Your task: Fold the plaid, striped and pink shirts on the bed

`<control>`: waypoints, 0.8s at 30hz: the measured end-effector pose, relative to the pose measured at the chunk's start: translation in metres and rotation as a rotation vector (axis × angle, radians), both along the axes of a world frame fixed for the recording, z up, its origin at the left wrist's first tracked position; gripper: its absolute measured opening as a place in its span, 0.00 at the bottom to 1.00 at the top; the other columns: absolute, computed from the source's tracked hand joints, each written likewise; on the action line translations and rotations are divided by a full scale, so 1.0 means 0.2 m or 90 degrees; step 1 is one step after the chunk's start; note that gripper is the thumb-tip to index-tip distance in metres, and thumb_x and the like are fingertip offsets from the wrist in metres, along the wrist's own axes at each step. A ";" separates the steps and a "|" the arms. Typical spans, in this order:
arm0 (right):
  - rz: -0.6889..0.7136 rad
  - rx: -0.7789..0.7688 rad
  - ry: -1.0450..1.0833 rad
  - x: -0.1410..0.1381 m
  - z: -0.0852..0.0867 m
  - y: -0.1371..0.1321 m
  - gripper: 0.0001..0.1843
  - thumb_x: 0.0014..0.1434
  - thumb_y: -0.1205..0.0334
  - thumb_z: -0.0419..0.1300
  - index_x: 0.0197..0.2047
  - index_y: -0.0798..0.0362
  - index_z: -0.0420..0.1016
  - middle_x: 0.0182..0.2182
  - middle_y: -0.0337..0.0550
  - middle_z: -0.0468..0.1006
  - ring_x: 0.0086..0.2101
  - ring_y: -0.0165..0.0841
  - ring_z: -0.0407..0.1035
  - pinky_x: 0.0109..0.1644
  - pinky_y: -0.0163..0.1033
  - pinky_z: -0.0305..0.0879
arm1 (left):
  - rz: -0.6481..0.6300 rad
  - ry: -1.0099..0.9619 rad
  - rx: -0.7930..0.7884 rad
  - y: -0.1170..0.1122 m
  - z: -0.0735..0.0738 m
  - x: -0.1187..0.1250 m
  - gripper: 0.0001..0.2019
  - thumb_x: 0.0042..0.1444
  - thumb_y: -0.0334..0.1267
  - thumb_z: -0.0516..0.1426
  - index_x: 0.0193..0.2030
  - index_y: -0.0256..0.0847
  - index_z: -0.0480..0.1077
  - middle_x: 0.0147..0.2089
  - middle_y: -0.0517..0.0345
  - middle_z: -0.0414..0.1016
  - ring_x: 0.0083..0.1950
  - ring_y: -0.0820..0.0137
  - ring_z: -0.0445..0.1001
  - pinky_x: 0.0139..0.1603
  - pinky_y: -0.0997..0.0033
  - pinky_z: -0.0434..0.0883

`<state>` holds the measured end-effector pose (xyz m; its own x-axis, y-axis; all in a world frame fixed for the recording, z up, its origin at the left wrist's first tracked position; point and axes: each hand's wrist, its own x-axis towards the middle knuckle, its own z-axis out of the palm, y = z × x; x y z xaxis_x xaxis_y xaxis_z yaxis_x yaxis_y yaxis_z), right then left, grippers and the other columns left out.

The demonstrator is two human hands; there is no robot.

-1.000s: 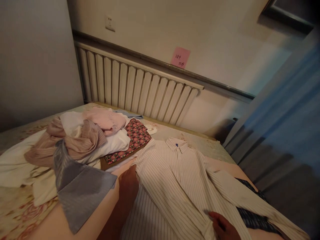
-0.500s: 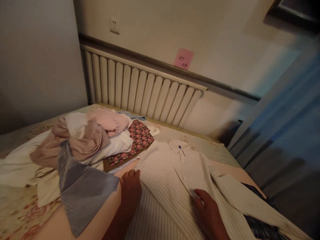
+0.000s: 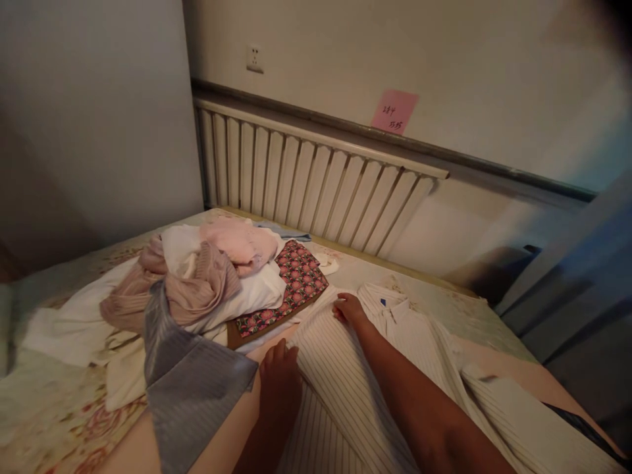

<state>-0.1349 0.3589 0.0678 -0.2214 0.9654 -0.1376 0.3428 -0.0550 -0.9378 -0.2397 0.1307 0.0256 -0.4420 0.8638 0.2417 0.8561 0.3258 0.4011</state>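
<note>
A white striped button-up shirt (image 3: 333, 365) lies spread in front of me, its collar toward the wall and one sleeve folded diagonally over the front. My left hand (image 3: 280, 382) is closed at the shirt's left edge, fingers curled on the cloth. Up at the shoulder beside the collar, my right hand (image 3: 349, 311) has its fingertips pinched on the fabric. My right forearm crosses over the shirt front and hides part of it. The other sleeve reaches out to the lower right.
Left of the shirt is a heap of clothes: a grey-blue garment (image 3: 197, 388), a ribbed mauve top (image 3: 202, 283), a pink piece (image 3: 239, 240) and a red patterned cloth (image 3: 299, 273). Behind the bed stands a radiator (image 3: 306, 178). A blue curtain (image 3: 587, 296) hangs at right.
My right hand has moved from the middle of the shirt front up to its shoulder. My left hand stays at the left edge. The view has turned somewhat left.
</note>
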 end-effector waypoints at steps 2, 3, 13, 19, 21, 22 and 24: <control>0.023 -0.022 0.022 -0.03 0.00 0.03 0.13 0.46 0.62 0.60 0.37 0.54 0.66 0.13 0.29 0.67 0.13 0.26 0.62 0.16 0.29 0.55 | 0.005 -0.003 0.016 0.00 -0.01 0.00 0.17 0.58 0.27 0.49 0.51 0.41 0.72 0.59 0.46 0.68 0.59 0.57 0.64 0.56 0.55 0.62; 0.035 -0.025 0.034 -0.04 0.01 0.04 0.12 0.46 0.62 0.60 0.35 0.53 0.66 0.13 0.29 0.67 0.13 0.26 0.62 0.16 0.28 0.55 | 0.008 -0.001 0.024 0.01 -0.01 0.00 0.17 0.58 0.27 0.50 0.51 0.40 0.72 0.58 0.46 0.69 0.58 0.58 0.64 0.56 0.56 0.62; 0.113 0.047 0.137 -0.21 0.12 0.06 0.05 0.48 0.63 0.56 0.32 0.53 0.67 0.18 0.31 0.70 0.18 0.24 0.65 0.22 0.28 0.63 | 0.016 -0.015 0.061 0.03 -0.06 -0.02 0.16 0.59 0.26 0.48 0.49 0.36 0.71 0.53 0.46 0.71 0.53 0.61 0.66 0.52 0.60 0.64; 0.117 0.078 0.111 -0.23 0.06 0.03 0.14 0.51 0.63 0.56 0.42 0.55 0.69 0.28 0.38 0.77 0.27 0.26 0.73 0.31 0.32 0.70 | 0.059 -0.002 0.115 0.07 -0.13 -0.04 0.18 0.55 0.22 0.46 0.46 0.34 0.72 0.45 0.46 0.72 0.46 0.62 0.68 0.49 0.60 0.66; 0.119 0.102 0.084 -0.19 0.06 0.01 0.18 0.53 0.62 0.55 0.48 0.55 0.68 0.33 0.41 0.79 0.32 0.29 0.75 0.36 0.34 0.72 | 0.064 0.000 0.119 0.07 -0.13 -0.04 0.18 0.56 0.22 0.46 0.48 0.33 0.71 0.47 0.45 0.72 0.47 0.62 0.68 0.50 0.59 0.66; 0.115 0.119 0.065 -0.17 0.06 0.00 0.20 0.53 0.62 0.55 0.50 0.55 0.68 0.35 0.42 0.79 0.35 0.30 0.75 0.39 0.37 0.72 | 0.064 0.001 0.116 0.07 -0.12 -0.03 0.19 0.56 0.23 0.46 0.49 0.33 0.71 0.48 0.44 0.71 0.49 0.61 0.67 0.51 0.59 0.65; 0.100 0.167 0.019 -0.11 0.06 -0.05 0.20 0.54 0.62 0.54 0.52 0.54 0.69 0.40 0.45 0.79 0.41 0.33 0.74 0.46 0.42 0.71 | 0.058 0.002 0.102 0.06 -0.11 -0.03 0.19 0.56 0.23 0.46 0.51 0.32 0.70 0.50 0.44 0.71 0.50 0.60 0.67 0.51 0.59 0.65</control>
